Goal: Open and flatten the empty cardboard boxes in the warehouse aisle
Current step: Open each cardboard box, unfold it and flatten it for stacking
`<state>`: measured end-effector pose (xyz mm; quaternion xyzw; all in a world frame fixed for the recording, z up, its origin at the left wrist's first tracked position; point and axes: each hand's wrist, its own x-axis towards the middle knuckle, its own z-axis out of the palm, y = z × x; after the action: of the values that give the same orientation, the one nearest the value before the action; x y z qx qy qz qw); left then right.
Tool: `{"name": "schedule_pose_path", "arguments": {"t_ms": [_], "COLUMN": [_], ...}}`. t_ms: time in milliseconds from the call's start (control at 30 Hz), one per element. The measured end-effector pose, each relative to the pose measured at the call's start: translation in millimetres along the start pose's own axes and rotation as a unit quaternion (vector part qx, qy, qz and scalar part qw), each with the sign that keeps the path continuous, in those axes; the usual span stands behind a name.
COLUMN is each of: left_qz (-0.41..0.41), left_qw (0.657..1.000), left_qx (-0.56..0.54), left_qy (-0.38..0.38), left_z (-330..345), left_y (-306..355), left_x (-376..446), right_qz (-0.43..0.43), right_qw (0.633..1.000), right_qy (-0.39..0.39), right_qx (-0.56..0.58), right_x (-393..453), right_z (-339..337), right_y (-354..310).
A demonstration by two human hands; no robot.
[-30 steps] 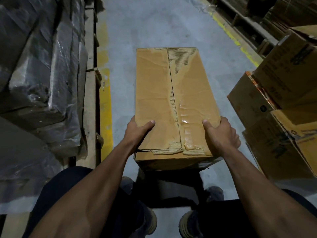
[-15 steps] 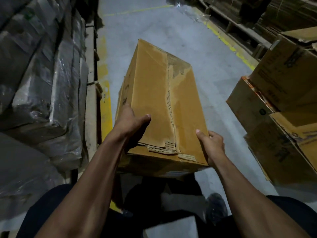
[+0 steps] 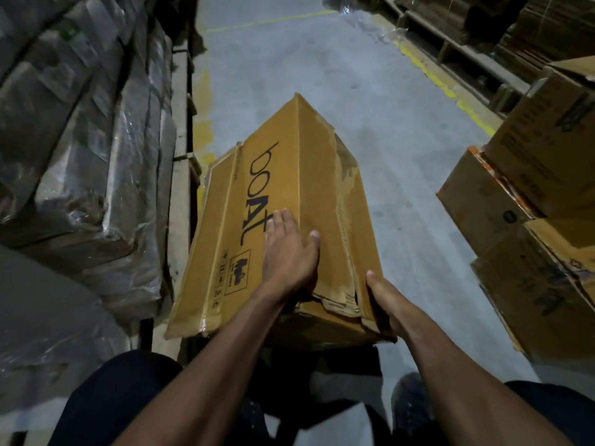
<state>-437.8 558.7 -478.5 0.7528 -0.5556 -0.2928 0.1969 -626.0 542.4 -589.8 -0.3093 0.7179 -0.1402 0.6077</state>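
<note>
- One cardboard box [image 3: 289, 201] sits tilted on the aisle floor [image 3: 370, 107], not yet flattened.
- Left hand [image 3: 288, 252] presses flat on it; right hand [image 3: 383, 300] grips its near corner.
- Stacked boxes [image 3: 528, 201] wait alongside.

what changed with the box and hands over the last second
The cardboard box rolled to the person's right, bringing its printed side up. The left hand moved onto that top edge; the right hand dropped to the near right corner. The stacked boxes stayed put.
</note>
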Motion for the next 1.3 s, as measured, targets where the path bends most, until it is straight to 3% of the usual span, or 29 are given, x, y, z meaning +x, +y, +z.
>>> {"name": "schedule_pose_path", "arguments": {"t_ms": [100,200,267,367,533,667,800,1000,1167,1300], "left_qz": [0.025,-0.052,-0.112,-0.166,-0.190,-0.183,-0.186,-0.184,-0.166,-0.151], "left_qw": [0.998,0.995,0.985,0.980,0.978,0.977,0.940,0.922,0.937,0.972], "left_qx": [-0.031,0.048,0.096,0.089,0.048,-0.027,-0.232,-0.306,-0.286,-0.159], "left_qy": [-0.051,-0.072,-0.089,-0.065,-0.078,-0.108,-0.167,-0.152,-0.111,-0.082], "left_z": [16.0,30.3,38.5,52.6,72.9,85.6,100.0,113.7,85.3,43.6], "left_y": [-12.1,-55.4,-87.5,-108.4,-105.5,-110.8,-100.7,-101.4,-97.8,-64.0], "left_x": [3.1,4.5,-2.9,-14.8,-8.0,-4.1,-1.7,3.2,16.1,15.8], "right_qz": [-0.001,-0.067,-0.087,-0.046,-0.037,-0.041,-0.047,-0.070,-0.063,-0.051], "right_qw": [0.996,0.994,0.996,0.983,0.961,0.958,0.953,0.954,0.964,0.975], "right_qy": [-0.060,-0.064,0.013,0.147,0.222,0.232,0.244,0.253,0.239,0.214], "right_qx": [0.065,0.055,-0.014,-0.103,-0.162,-0.166,-0.173,-0.141,-0.094,-0.012], "right_x": [-27.3,-38.7,-26.8,-18.4,-11.6,-7.1,-0.6,4.6,1.9,0.4], "right_z": [-3.6,-15.0,-25.9,-42.1,-49.1,-58.7,-63.3,-58.6,-35.5,-19.6], "right_y": [-28.0,-47.2,-42.9,-25.7,-2.9,6.1,9.4,9.3,8.2,5.3]}}
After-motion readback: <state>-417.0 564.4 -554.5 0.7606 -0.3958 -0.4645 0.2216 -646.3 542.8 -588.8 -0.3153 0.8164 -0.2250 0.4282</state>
